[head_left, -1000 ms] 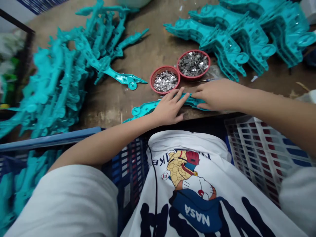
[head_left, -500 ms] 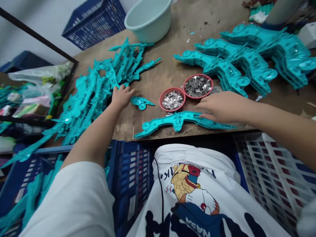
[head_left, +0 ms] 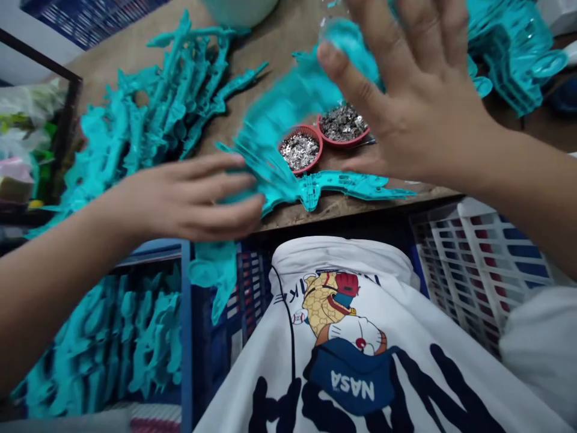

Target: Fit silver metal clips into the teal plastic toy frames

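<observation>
My left hand point(head_left: 202, 195) is closed round a blurred, arched teal plastic part point(head_left: 288, 99). One end of it hangs below the hand, and the other reaches up to my right hand point(head_left: 415, 102). My right hand is raised with its fingers spread, its thumb overlapping the part's far end; whether it bears on the part I cannot tell. Under them, a second teal plastic part point(head_left: 342, 180) lies along the table's front edge, its left end partly covered. Behind it stand two red baskets, the nearer point(head_left: 321, 147) and the farther point(head_left: 345, 143), both holding small shiny metal pieces.
A pile of teal parts point(head_left: 148, 120) covers the table's left side. More teal parts point(head_left: 509, 54) lie at the right. Below the table edge are a blue crate point(head_left: 186, 313) of teal parts and a white crate point(head_left: 478, 258). A pale basin point(head_left: 238, 9) stands at the back.
My left hand has come from the pile towards me with an arched teal part. My right hand has risen from beside the part on the table, and its fingers have spread. The view has shifted.
</observation>
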The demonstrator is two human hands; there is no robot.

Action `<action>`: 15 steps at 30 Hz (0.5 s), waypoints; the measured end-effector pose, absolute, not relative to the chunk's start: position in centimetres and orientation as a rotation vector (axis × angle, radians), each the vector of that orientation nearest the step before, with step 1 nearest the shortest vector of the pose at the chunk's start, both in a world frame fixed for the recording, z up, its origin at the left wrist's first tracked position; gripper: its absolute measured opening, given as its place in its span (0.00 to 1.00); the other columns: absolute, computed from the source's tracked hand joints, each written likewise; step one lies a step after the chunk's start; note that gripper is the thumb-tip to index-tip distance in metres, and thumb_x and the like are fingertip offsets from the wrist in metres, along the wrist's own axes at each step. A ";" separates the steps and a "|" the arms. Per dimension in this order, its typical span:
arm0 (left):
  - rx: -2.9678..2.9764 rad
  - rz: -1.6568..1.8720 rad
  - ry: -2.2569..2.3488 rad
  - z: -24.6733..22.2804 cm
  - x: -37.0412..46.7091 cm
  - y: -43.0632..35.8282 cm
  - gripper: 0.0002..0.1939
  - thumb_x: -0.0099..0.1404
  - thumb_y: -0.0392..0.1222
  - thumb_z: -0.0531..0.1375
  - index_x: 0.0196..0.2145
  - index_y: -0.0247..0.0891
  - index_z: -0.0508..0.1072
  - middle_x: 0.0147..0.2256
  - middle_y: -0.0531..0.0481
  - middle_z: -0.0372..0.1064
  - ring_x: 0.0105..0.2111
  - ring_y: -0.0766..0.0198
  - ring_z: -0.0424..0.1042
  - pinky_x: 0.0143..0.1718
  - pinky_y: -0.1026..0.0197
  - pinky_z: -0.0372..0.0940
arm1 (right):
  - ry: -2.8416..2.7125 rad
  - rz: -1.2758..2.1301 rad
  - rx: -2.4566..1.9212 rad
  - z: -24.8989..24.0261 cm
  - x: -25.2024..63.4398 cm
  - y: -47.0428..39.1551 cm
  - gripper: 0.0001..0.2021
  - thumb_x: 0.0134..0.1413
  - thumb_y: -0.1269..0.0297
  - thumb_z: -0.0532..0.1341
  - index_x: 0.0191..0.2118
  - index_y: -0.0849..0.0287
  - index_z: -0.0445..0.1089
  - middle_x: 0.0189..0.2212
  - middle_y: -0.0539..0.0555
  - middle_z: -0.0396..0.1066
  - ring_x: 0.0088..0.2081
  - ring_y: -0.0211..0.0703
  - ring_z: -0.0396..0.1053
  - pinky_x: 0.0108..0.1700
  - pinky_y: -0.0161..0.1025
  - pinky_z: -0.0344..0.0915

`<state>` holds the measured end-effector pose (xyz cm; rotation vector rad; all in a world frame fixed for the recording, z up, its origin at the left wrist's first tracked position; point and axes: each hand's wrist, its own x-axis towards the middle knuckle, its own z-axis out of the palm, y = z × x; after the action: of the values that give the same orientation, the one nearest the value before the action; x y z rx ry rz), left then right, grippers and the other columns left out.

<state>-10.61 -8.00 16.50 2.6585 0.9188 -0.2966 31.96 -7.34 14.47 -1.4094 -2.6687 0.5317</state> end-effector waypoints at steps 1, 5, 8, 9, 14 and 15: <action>2.535 -0.368 0.814 16.2 -9.1 -9.3 0.13 0.86 0.60 0.68 0.54 0.66 0.95 0.52 0.59 0.91 0.66 0.50 0.91 0.92 0.35 0.70 | -2.773 0.381 -1.346 14.1 31.7 -7.4 0.52 0.89 0.43 0.64 1.01 0.27 0.33 1.00 0.52 0.44 0.98 0.81 0.13 0.90 0.89 0.42; 2.504 -0.435 0.746 15.6 -8.2 -10.1 0.22 0.92 0.57 0.57 0.57 0.78 0.94 0.59 0.63 0.91 0.72 0.50 0.88 0.95 0.29 0.63 | -2.993 0.192 -1.289 10.0 31.2 -6.3 0.45 0.79 0.54 0.72 0.94 0.43 0.65 0.79 0.65 0.81 0.77 0.80 0.79 0.74 0.70 0.78; 2.718 -0.229 1.140 15.4 -11.2 -7.8 0.34 0.95 0.58 0.45 0.76 0.63 0.88 0.77 0.50 0.82 0.86 0.36 0.72 0.93 0.13 0.59 | -2.923 0.369 -1.422 6.7 31.4 -5.3 0.34 0.78 0.47 0.73 0.81 0.51 0.79 0.63 0.66 0.89 0.64 0.74 0.85 0.62 0.60 0.81; 2.732 -0.170 1.290 15.2 -12.0 -6.9 0.36 0.95 0.60 0.45 0.82 0.54 0.83 0.81 0.43 0.79 0.86 0.31 0.72 0.90 0.13 0.63 | -2.912 0.394 -1.458 5.9 31.5 -5.2 0.31 0.79 0.45 0.73 0.78 0.53 0.81 0.60 0.67 0.89 0.60 0.72 0.86 0.59 0.58 0.80; 2.446 -0.585 1.599 11.4 -8.6 -4.5 0.49 0.87 0.75 0.58 0.86 0.33 0.76 0.77 0.25 0.82 0.75 0.23 0.84 0.78 0.26 0.78 | -2.954 0.317 -1.530 3.8 31.4 -5.8 0.29 0.82 0.44 0.67 0.73 0.60 0.81 0.64 0.74 0.87 0.60 0.71 0.85 0.59 0.57 0.80; 2.358 -0.736 1.652 10.5 -6.9 -4.5 0.51 0.84 0.76 0.63 0.86 0.35 0.76 0.74 0.25 0.84 0.72 0.22 0.86 0.75 0.28 0.80 | -2.967 0.299 -1.552 3.6 31.2 -6.0 0.29 0.83 0.44 0.66 0.73 0.61 0.80 0.66 0.75 0.86 0.62 0.73 0.85 0.61 0.58 0.80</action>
<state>-6.86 -4.46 10.50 2.3576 1.6520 -0.7357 31.22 -6.02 3.61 -1.5522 -2.9673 0.2986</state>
